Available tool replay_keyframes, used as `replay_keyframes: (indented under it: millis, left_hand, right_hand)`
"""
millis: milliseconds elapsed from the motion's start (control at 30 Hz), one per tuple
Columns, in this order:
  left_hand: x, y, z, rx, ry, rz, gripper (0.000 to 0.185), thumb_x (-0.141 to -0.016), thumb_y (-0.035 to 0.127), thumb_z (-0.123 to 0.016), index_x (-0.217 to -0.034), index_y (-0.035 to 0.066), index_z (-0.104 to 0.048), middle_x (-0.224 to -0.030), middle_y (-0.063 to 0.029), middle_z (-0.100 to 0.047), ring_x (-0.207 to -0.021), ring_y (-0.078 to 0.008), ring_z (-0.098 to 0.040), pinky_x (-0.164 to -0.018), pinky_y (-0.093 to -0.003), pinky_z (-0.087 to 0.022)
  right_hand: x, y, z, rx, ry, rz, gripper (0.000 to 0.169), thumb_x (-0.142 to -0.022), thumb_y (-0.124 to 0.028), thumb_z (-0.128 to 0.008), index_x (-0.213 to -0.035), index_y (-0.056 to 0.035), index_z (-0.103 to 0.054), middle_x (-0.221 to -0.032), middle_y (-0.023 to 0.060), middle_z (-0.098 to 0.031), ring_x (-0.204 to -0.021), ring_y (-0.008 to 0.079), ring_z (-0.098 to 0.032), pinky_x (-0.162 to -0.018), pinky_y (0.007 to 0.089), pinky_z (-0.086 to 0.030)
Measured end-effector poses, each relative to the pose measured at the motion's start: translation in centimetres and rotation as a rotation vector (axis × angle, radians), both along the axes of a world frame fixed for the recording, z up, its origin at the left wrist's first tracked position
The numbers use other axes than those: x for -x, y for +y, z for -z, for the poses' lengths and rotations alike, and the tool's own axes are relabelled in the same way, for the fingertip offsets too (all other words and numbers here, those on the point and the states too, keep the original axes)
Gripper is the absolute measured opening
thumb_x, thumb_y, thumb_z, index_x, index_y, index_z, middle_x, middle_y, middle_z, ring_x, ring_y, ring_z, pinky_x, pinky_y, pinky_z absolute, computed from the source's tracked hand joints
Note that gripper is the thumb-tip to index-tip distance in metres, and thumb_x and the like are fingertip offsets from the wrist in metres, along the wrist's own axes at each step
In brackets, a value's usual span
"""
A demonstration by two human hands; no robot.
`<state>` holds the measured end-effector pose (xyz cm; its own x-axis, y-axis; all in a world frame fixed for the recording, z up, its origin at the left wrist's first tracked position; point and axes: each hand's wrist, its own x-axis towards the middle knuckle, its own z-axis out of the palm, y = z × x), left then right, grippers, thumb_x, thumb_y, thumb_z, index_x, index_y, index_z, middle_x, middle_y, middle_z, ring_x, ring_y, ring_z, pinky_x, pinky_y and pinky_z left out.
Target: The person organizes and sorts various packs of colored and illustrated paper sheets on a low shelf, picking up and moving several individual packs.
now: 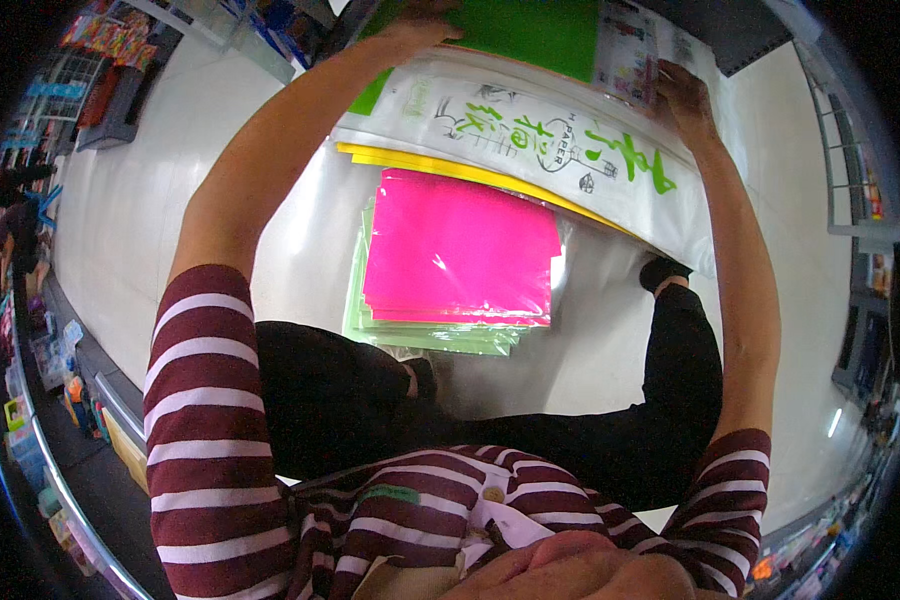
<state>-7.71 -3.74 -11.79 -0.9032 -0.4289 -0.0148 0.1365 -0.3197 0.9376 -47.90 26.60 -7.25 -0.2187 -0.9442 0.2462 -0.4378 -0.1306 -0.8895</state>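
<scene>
A flat pack of green paper in clear plastic (529,37) lies across the far end, with a printed section at its right. My left hand (420,28) grips its left part, the thumb along the near edge. At the right end my right hand (684,96) holds the clear plastic edge. Beneath is a white plastic package with green and black printing (525,135). Yellow sheets (487,176) stick out from under that. Nearer to me, a pink paper pack in clear plastic (461,247) rests on pale green packs (435,339) on the floor.
I am low over a glossy pale floor (150,195), my legs (330,382) spread around the stacks. Shelves with goods (45,337) run along the left. More racks (862,300) stand at the right. A dark grey object (742,37) is at the upper right.
</scene>
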Motion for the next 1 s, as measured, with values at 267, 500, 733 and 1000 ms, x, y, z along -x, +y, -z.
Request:
replay_keyframes:
  millis: [267, 500, 733, 1000]
  left_hand:
    - [4.3, 8.2, -3.9, 0.927, -0.405, -0.188, 0.047, -0.085, 0.026, -0.051, -0.126, 0.005, -0.046, -0.106, -0.0201, -0.059, -0.091, -0.0327, -0.058, -0.086, -0.0455, -0.044]
    - [-1.7, 18.1, -11.9, 0.869, -0.389, -0.421, 0.018, -0.077, 0.017, -0.056, -0.078, 0.000, -0.063, -0.072, -0.0102, -0.063, -0.071, -0.0182, -0.059, -0.067, -0.0324, -0.046]
    - [-11.6, 28.1, -5.7, 0.563, -0.860, 0.427, 0.040, -0.086, 0.038, -0.056, -0.103, 0.002, -0.064, -0.099, -0.0112, -0.065, -0.093, -0.0233, -0.061, -0.085, -0.0359, -0.050]
    - [-18.5, 35.4, 6.1, 0.469, -0.877, -0.303, 0.046, -0.083, 0.031, -0.061, -0.120, 0.005, -0.054, -0.118, -0.0209, -0.056, -0.123, -0.0333, -0.041, -0.102, -0.0398, -0.035]
  right_hand:
    - [-3.8, 2.7, -2.0, -0.016, 0.484, 0.320, 0.029, -0.082, -0.013, -0.059, -0.110, -0.0085, -0.062, -0.103, 0.0096, -0.064, -0.089, 0.0179, -0.061, -0.082, 0.0281, -0.048]
    - [-17.6, 10.7, -8.5, -0.608, -0.117, -0.803, 0.020, -0.085, -0.012, -0.056, -0.098, -0.0004, -0.066, -0.096, 0.0083, -0.066, -0.088, 0.0162, -0.061, -0.080, 0.0295, -0.048]
    - [-18.6, 16.3, 2.8, -0.852, 0.568, -0.845, 0.035, -0.081, -0.028, -0.059, -0.101, 0.0004, -0.056, -0.095, 0.0185, -0.061, -0.086, 0.0293, -0.060, -0.079, 0.0400, -0.048]
    - [-19.0, 17.5, 7.8, -1.167, -0.171, -0.423, 0.040, -0.085, -0.025, -0.059, -0.119, -0.0071, -0.048, -0.112, 0.0059, -0.055, -0.107, 0.0184, -0.050, -0.088, 0.0409, -0.045]
